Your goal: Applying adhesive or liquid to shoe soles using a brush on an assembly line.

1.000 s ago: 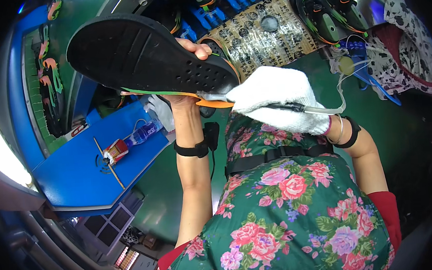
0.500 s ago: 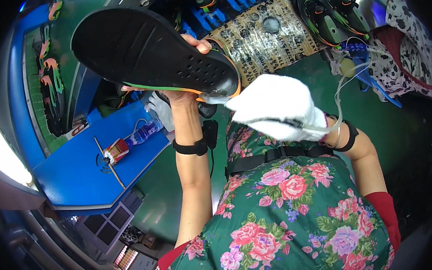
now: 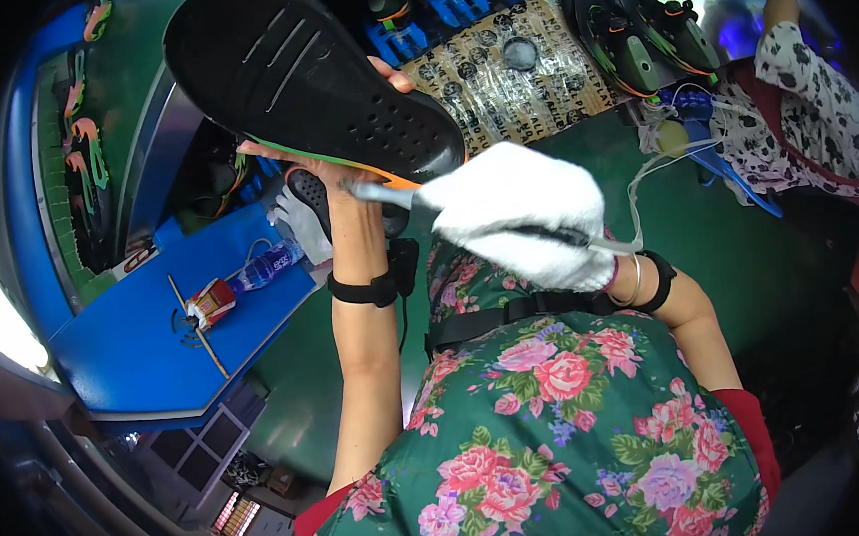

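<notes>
My left hand (image 3: 321, 168) grips a shoe sole (image 3: 302, 88), black with grooves toward the toe and small holes at the heel, and an orange and green edge. Its broad face is turned up toward me; fingers show on both sides of it. In a white glove, my right hand (image 3: 521, 217) is closed round a brush (image 3: 384, 193) with a thin clear tube (image 3: 634, 194) trailing from it. The brush tip sits just below the sole's orange edge, over my left wrist; whether it touches anything I cannot tell.
A blue table (image 3: 126, 339) at the left bears a bottle (image 3: 268, 265), a red-and-white packet (image 3: 211, 303) and a thin stick (image 3: 218, 352). A pair of black shoes (image 3: 632, 35) stands at the back right, near a taped cardboard surface (image 3: 496, 84). A person's patterned sleeve (image 3: 794, 63) is at far right.
The brush has moved left from the sole's heel end to beneath its side edge. The sole has shifted and tilted a little, showing more of the toe grooves.
</notes>
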The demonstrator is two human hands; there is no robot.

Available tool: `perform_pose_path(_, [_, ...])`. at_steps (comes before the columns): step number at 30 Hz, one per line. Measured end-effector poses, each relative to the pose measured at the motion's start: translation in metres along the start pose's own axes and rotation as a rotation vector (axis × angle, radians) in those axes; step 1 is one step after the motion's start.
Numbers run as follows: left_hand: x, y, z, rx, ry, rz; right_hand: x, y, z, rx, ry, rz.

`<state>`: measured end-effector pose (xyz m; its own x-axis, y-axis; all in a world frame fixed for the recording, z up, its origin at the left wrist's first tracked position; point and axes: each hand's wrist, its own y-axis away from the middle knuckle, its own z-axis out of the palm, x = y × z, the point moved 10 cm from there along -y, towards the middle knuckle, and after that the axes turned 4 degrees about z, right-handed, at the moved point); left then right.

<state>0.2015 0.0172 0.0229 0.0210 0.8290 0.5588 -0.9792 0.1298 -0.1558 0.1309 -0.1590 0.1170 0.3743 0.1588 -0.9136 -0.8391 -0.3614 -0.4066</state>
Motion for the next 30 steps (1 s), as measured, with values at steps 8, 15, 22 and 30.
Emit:
perform_pose_path(8, [-0.012,-0.01,0.019,-0.015,-0.015,-0.001,0.015,0.018,-0.029,0.073,0.224,0.025])
perform_pose_path(15, [-0.018,-0.011,0.023,-0.068,-0.103,-0.097,0.033,0.013,-0.024,-0.025,-0.212,0.19])
perform_pose_path(22, [-0.032,-0.015,0.031,-0.122,-0.033,-0.254,0.002,0.018,-0.001,-0.236,0.13,-0.156])
perform_pose_path(30, [-0.045,0.001,0.008,-0.066,-0.089,-0.495,0.013,0.026,0.019,-0.378,0.261,-0.182])
